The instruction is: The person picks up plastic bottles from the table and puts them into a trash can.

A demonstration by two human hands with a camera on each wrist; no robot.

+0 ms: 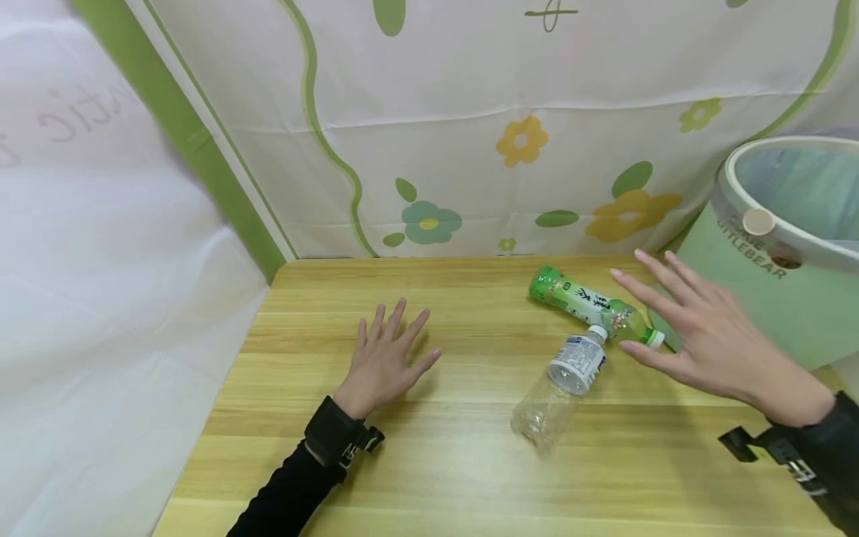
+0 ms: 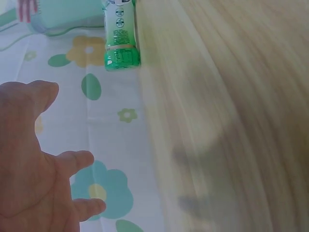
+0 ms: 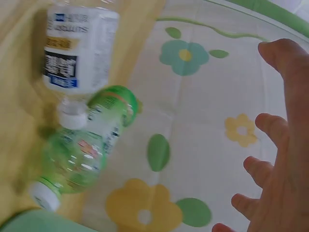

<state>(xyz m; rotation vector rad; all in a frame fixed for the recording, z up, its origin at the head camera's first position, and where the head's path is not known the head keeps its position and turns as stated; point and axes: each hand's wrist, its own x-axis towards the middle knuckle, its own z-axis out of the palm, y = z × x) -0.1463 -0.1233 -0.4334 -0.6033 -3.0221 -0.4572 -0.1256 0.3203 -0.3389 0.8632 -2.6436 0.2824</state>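
Observation:
A green-labelled tea bottle [image 1: 582, 302] with a white cap lies on its side near the back of the table. Against it rests the white cap of a clear plastic bottle [image 1: 562, 388] with a white label, also lying down. My right hand [image 1: 711, 335] hovers just right of both bottles, fingers spread, holding nothing. To the left, my left hand [image 1: 384, 365] is held over the wood with its fingers spread, apart from either bottle. In the right wrist view the clear bottle [image 3: 79, 48] and the tea bottle [image 3: 77, 154] lie beside the hand.
A pale green bin [image 1: 758, 291] with a white rim stands at the right, close to the tea bottle's cap. The wooden table [image 1: 436, 477] meets a white curtain [image 1: 456, 171] printed with flowers at the back. More white cloth [image 1: 121, 313] hangs on the left.

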